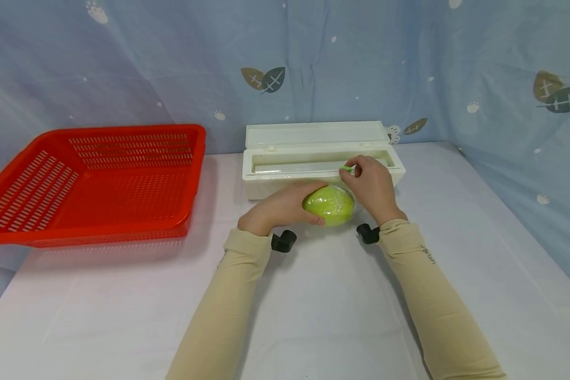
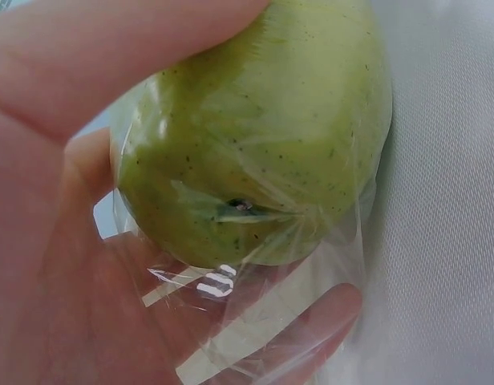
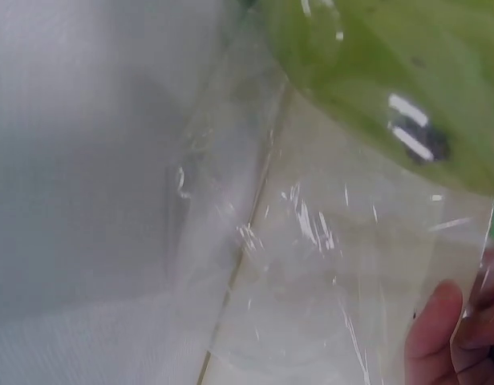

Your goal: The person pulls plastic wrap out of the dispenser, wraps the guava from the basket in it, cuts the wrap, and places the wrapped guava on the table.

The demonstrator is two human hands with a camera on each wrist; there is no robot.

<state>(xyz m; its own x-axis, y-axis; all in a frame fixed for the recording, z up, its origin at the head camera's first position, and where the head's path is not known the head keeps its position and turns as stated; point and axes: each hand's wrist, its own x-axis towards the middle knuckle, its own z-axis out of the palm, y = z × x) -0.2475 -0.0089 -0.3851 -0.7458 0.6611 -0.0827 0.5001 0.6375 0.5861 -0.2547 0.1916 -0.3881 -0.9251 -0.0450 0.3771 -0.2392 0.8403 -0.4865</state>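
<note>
A yellow-green mango [image 1: 330,206] covered in clear cling film [image 3: 303,233] is just in front of a long white film dispenser box [image 1: 282,186]. My left hand [image 1: 285,205] grips the mango from its left side, thumb and fingers around it. Dark speckles and the stem scar of the mango [image 2: 255,152] show through the film in the left wrist view. At the box's front edge, my right hand [image 1: 372,183] pinches a small green slide cutter [image 1: 346,169]. Film spreads from the mango toward the box in the right wrist view.
The dispenser's white lid [image 1: 315,134] stands raised at the back. To the left sits a large red plastic basket [image 1: 190,211]. A white cloth [image 1: 332,316] covers the table, and a blue patterned curtain [image 1: 171,63] hangs behind.
</note>
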